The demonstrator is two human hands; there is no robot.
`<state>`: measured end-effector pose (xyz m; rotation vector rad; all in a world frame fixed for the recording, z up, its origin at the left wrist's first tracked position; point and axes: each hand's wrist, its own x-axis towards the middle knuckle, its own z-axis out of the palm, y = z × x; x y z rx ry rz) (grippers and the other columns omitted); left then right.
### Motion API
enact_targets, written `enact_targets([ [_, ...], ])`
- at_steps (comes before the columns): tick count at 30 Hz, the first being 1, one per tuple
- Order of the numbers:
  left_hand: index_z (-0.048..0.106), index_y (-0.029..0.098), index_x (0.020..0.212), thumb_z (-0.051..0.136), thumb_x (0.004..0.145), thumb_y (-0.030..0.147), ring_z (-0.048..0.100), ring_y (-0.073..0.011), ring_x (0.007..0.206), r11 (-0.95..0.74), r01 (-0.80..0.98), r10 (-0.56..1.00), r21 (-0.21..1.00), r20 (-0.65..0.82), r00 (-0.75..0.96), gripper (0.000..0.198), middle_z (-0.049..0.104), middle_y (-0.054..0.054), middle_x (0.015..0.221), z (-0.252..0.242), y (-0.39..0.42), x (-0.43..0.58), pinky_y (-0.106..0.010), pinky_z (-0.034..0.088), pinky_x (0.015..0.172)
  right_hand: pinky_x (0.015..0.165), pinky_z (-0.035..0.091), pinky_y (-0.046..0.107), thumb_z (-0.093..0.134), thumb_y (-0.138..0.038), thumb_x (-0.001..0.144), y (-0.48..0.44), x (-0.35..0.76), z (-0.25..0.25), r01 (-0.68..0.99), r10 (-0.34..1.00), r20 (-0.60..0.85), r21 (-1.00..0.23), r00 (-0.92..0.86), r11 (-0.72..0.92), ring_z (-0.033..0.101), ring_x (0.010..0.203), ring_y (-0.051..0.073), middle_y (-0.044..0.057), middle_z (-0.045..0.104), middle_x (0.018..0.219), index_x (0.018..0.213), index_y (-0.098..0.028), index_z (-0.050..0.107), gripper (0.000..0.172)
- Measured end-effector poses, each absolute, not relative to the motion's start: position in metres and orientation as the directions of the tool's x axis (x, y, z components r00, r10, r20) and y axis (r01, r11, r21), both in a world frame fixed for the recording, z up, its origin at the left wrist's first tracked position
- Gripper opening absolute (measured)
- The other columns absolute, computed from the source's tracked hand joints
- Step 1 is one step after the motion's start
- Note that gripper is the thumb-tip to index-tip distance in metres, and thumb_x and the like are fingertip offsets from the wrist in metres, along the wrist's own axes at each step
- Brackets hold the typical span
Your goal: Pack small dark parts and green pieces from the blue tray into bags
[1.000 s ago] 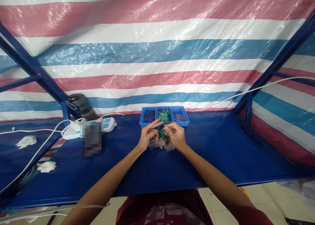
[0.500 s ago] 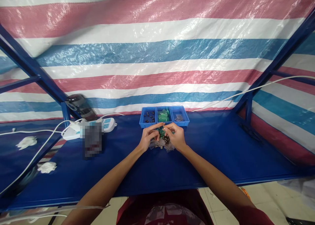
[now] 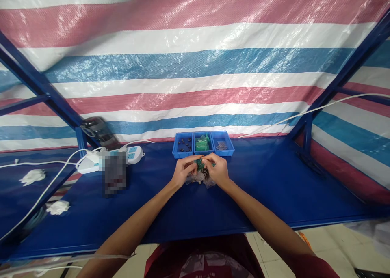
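Both of my hands meet over the blue table (image 3: 262,188), just in front of three small blue bins (image 3: 203,143). My left hand (image 3: 183,170) and my right hand (image 3: 217,170) are both closed in a pinch on a small green part (image 3: 200,163) held between them. Under my hands lies a small pile of clear plastic bags (image 3: 199,178) with dark bits. The left bin holds several dark pieces, the middle bin green parts, the right bin small clear bags.
A white power strip (image 3: 131,153) with white cables lies at the left, next to a blurred dark object (image 3: 114,172) and a dark bottle (image 3: 99,132). White crumpled wads (image 3: 57,206) lie on the far left. A striped tarp (image 3: 195,67) and blue frame bars enclose the bench.
My left hand's fingers, stretched out a second ago, have curled in and now pinch the green part together with my right hand. The arms have barely shifted.
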<state>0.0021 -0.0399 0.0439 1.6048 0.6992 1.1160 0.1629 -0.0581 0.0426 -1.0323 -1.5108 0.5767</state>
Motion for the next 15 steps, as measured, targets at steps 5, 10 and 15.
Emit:
enact_targets([
  [5, 0.069, 0.013, 0.107, 0.058, 0.083, 0.032, 0.053, -0.0115, 0.049, -0.362, -0.063, 0.860, 0.930, 0.360, 0.363, 0.032, 0.068, -0.007, 0.071, 0.044, -0.040, 0.001, -0.023, 0.042, 0.047, 0.057, 0.046, 0.027, 0.052, -0.027, 0.083, -0.059, 0.162, 0.043, 0.318, 0.844, 0.534, -0.811, 0.058, 0.491, 0.056, 0.054, 0.014, -0.001, 0.058, 0.058, 0.072, -0.021, 0.061, 0.016],
  [10, 0.072, 0.016, 0.094, 0.054, 0.087, 0.031, 0.054, -0.0098, 0.049, -0.502, 0.002, 0.825, 0.865, 0.479, 0.299, 0.024, 0.069, -0.008, 0.092, 0.041, -0.040, 0.001, -0.025, 0.045, 0.049, 0.054, 0.046, 0.027, 0.053, -0.028, 0.083, -0.044, 0.171, 0.033, 0.223, 0.874, 0.453, -0.883, 0.177, 0.413, 0.056, 0.051, 0.014, 0.000, 0.060, 0.063, 0.076, -0.019, 0.060, 0.013],
  [15, 0.068, 0.018, 0.098, 0.051, 0.089, 0.029, 0.052, -0.0062, 0.048, -0.563, 0.173, 0.819, 0.808, 0.517, 0.250, 0.022, 0.065, -0.007, 0.098, 0.036, -0.038, 0.002, -0.023, 0.046, 0.050, 0.051, 0.047, 0.026, 0.055, -0.033, 0.084, -0.039, 0.174, 0.029, 0.080, 0.897, 0.403, -0.915, 0.180, 0.395, 0.057, 0.052, 0.014, 0.001, 0.063, 0.069, 0.082, -0.020, 0.057, 0.014],
])
